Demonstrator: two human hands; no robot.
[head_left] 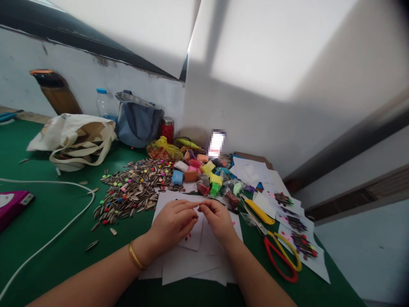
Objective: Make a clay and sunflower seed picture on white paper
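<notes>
My left hand (174,221) and my right hand (217,218) meet over a stack of white paper sheets (191,262) on the green table (54,217). Both have fingers curled and pinched together at a small thing between the fingertips, too small to name. A gold bangle (136,256) circles my left wrist. A heap of striped sunflower seeds (134,187) dotted with small coloured clay balls lies just beyond my left hand. Packets of coloured modelling clay (204,172) lie beyond both hands.
Red-and-yellow scissors (281,256) and a yellow cutter (260,211) lie right of my hands. Paper cards with seed figures (297,236) run along the right edge. A canvas bag (76,136), blue bag (137,121), bottle (105,104), red can (167,128), white cable (57,232) and pink box (11,204) sit left and behind.
</notes>
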